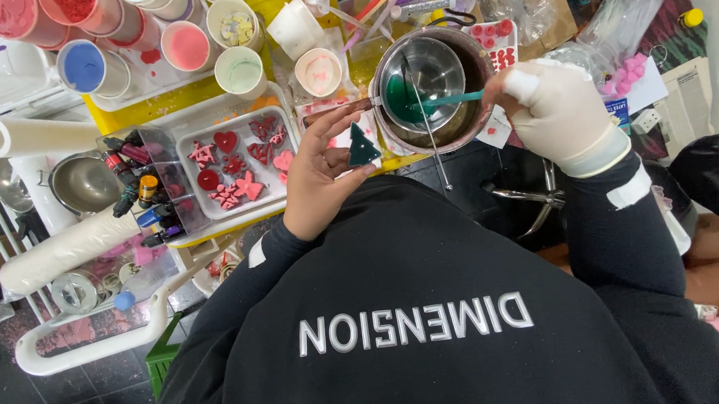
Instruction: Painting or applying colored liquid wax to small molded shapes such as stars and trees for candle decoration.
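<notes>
Here, notes from beside the bench.
Left hand (314, 184): bare, palm up, fingers pinched on a green tree (363, 148), held just below the pot.
Tree: small, dark green, tree-shaped piece; upright between thumb and fingertips, over the yellow table (185, 95) edge.
Right hand (562, 112): white glove, closed round the end of a green stirrer (444, 101).
Stirrer: lies across the pot, tip in the green liquid.
Pot (429, 90): round metal, a smaller steel bowl (430, 70) sitting inside it; green pool in the bowl.
Tray (232, 163): white, left of the hand, holding red and pink shapes, hearts among them.
Cups (183, 44): several at the back, pink, blue, pale green.
Dye bottles (145, 191): small, in a clear box beside the tray.
</notes>
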